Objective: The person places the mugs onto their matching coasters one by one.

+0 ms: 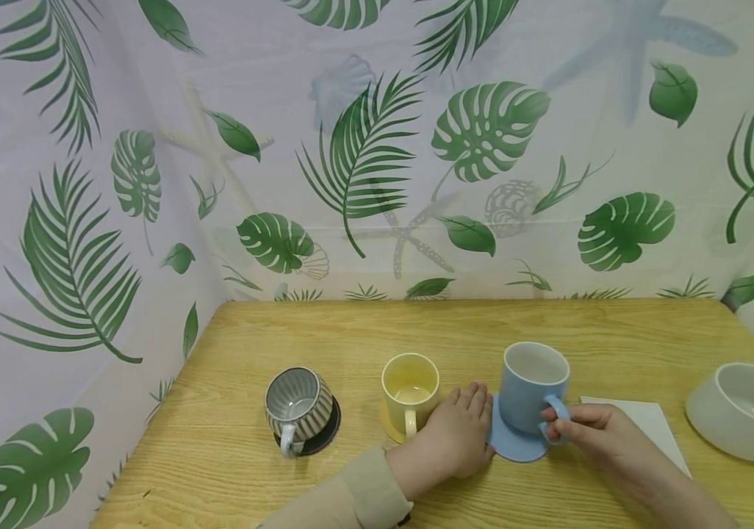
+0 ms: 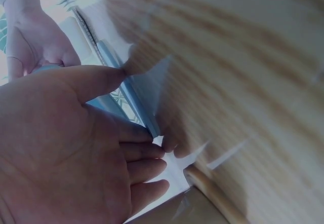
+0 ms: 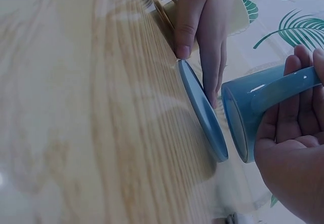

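Observation:
My right hand grips the handle of a light blue mug. In the right wrist view the mug hangs tilted, with a small gap between its base and a round blue coaster. My left hand lies at the left edge of that coaster. Its fingers are fairly straight, and in the left wrist view thumb and fingertips touch the coaster's rim. Just left of this hand, a yellow mug stands on a yellow coaster.
A grey striped cup sits on a dark coaster at the left of the wooden table. Behind my right hand lies a white flat square. A white bowl stands at the far right. Leaf-patterned cloth surrounds the table.

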`<state>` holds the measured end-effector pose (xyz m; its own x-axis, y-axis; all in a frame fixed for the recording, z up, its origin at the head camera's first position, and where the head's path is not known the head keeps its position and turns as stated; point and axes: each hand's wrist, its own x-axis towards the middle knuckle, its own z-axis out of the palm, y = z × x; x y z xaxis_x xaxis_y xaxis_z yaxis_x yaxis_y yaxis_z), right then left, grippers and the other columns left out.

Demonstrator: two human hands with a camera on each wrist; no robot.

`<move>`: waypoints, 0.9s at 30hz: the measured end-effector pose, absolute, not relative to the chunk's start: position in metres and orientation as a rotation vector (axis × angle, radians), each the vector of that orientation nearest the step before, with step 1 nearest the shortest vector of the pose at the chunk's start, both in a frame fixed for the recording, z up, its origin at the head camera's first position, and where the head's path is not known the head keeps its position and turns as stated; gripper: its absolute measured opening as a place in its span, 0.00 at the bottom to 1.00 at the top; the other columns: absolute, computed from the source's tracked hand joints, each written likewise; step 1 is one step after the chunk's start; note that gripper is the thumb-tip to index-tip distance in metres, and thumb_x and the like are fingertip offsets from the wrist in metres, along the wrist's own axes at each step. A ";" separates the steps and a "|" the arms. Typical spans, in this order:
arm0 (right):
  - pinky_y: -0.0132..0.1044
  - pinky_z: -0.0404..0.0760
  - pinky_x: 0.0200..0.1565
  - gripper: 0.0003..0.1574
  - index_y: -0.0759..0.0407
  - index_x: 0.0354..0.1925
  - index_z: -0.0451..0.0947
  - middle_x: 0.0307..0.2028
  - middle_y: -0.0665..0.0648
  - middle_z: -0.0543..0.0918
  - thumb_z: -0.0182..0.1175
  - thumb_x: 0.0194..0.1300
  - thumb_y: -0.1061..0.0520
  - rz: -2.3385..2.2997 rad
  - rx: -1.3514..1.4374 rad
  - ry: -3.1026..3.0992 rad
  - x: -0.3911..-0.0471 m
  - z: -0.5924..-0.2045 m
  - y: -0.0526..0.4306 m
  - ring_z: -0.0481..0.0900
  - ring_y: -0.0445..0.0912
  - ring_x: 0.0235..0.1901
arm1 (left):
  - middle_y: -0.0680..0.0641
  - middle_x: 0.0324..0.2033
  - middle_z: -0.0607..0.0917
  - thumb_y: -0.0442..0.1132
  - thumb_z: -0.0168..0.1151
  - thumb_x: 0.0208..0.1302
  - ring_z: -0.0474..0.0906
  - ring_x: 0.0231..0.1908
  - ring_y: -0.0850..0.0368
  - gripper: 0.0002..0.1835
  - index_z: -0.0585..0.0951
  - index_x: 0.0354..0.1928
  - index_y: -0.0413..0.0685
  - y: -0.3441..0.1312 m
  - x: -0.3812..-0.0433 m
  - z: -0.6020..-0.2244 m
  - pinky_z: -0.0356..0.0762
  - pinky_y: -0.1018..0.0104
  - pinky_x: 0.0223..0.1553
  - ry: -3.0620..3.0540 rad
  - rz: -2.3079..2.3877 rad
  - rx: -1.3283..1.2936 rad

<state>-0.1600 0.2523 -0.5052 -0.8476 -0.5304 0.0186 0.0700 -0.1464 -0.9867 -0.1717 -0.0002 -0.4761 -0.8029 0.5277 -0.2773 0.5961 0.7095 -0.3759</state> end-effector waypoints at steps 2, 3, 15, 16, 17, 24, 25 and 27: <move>0.22 0.77 0.56 0.23 0.51 0.50 0.92 0.48 0.39 0.92 0.50 0.84 0.65 -2.047 -0.518 1.719 -0.160 -0.506 0.251 0.81 0.31 0.56 | 0.55 0.85 0.56 0.68 0.43 0.80 0.51 0.84 0.60 0.41 0.56 0.85 0.57 0.000 -0.172 -0.476 0.56 0.66 0.83 2.760 -0.690 0.913; 0.22 0.77 0.56 0.23 0.51 0.50 0.92 0.48 0.39 0.92 0.50 0.84 0.64 -2.045 -0.516 1.718 -0.160 -0.506 0.250 0.81 0.31 0.56 | 0.55 0.85 0.56 0.68 0.43 0.80 0.51 0.84 0.60 0.41 0.56 0.85 0.57 0.000 -0.172 -0.476 0.56 0.66 0.83 2.757 -0.691 0.912; 0.21 0.77 0.57 0.22 0.52 0.50 0.92 0.49 0.40 0.92 0.52 0.83 0.65 -2.034 -0.562 1.732 -0.160 -0.508 0.239 0.82 0.32 0.56 | 0.56 0.85 0.56 0.69 0.42 0.80 0.51 0.84 0.61 0.41 0.56 0.85 0.58 0.002 -0.172 -0.479 0.55 0.67 0.83 2.750 -0.719 0.897; 0.21 0.76 0.57 0.21 0.52 0.50 0.93 0.49 0.40 0.92 0.52 0.82 0.65 -2.037 -0.550 1.728 -0.160 -0.508 0.239 0.82 0.32 0.56 | 0.56 0.85 0.56 0.69 0.42 0.80 0.51 0.84 0.61 0.41 0.55 0.85 0.58 0.002 -0.172 -0.479 0.55 0.67 0.83 2.750 -0.717 0.896; 0.21 0.76 0.57 0.21 0.52 0.49 0.93 0.48 0.40 0.92 0.53 0.82 0.65 -2.041 -0.543 1.726 -0.160 -0.509 0.240 0.81 0.32 0.56 | 0.56 0.85 0.56 0.69 0.43 0.80 0.51 0.84 0.61 0.41 0.56 0.85 0.58 0.002 -0.172 -0.479 0.56 0.67 0.83 2.752 -0.715 0.896; 0.21 0.76 0.58 0.22 0.53 0.50 0.92 0.49 0.41 0.92 0.51 0.83 0.66 -2.052 -0.541 1.663 -0.157 -0.516 0.241 0.81 0.32 0.55 | 0.56 0.85 0.55 0.70 0.42 0.80 0.50 0.85 0.61 0.41 0.55 0.85 0.59 0.002 -0.172 -0.478 0.55 0.67 0.83 2.750 -0.734 0.893; 0.21 0.76 0.58 0.22 0.53 0.50 0.92 0.49 0.41 0.92 0.51 0.83 0.66 -2.052 -0.549 1.657 -0.157 -0.517 0.241 0.82 0.32 0.55 | 0.56 0.85 0.55 0.70 0.41 0.80 0.50 0.85 0.61 0.41 0.55 0.85 0.59 0.002 -0.172 -0.478 0.55 0.67 0.83 2.753 -0.739 0.892; 0.22 0.76 0.58 0.22 0.55 0.51 0.92 0.50 0.41 0.92 0.51 0.83 0.66 -2.049 -0.554 1.637 -0.156 -0.517 0.241 0.81 0.32 0.56 | 0.56 0.85 0.55 0.70 0.41 0.80 0.50 0.84 0.61 0.41 0.55 0.85 0.58 0.002 -0.171 -0.478 0.55 0.66 0.83 2.759 -0.739 0.890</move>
<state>-0.1560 0.2409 -0.5170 -0.8147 -0.5792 0.0276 0.1010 -0.1885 -0.9769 -0.1715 0.0025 -0.4780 -0.8128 0.5086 -0.2840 0.5824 0.7027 -0.4087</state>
